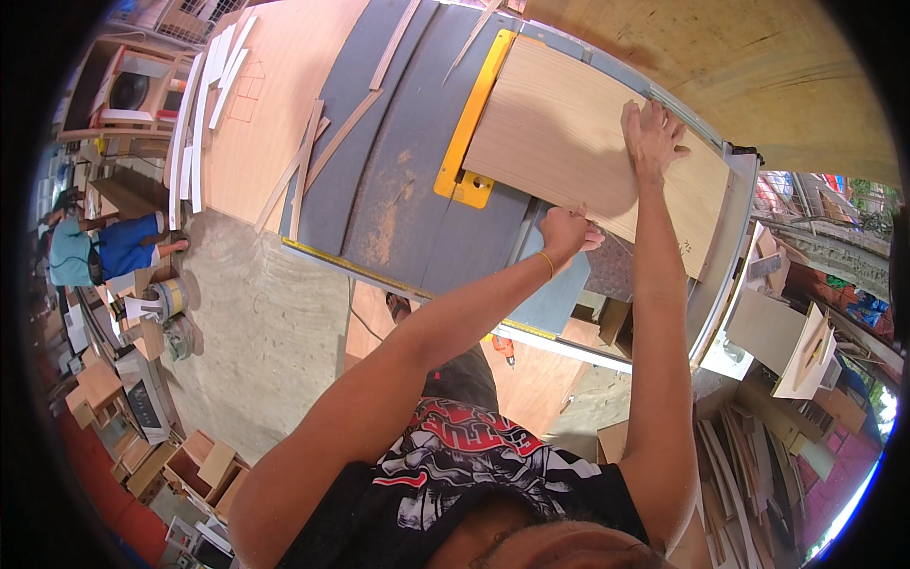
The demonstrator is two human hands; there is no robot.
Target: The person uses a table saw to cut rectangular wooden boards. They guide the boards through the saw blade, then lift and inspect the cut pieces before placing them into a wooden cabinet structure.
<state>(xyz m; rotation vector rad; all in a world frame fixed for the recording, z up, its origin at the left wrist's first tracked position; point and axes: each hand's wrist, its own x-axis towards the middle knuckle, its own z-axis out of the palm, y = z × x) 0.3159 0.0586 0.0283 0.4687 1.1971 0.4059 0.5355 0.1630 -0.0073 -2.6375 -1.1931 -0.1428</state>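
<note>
Apparently mid-alignment, the wood-grain panel (559, 114) needed steady pressure next, right hand (652, 142) splayed on it, left hand (569, 230) half-curled, grip unclear.

Sawdust (381, 237) and wood strips (744, 465) show a woodworking workshop.

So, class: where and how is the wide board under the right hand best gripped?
Probably by the long edge nearest the body, coming from that near side: the wide board lies flat, so its broad face gives little to pinch. The yellow bar runs along its left end, likely crowding a grip there.
</note>
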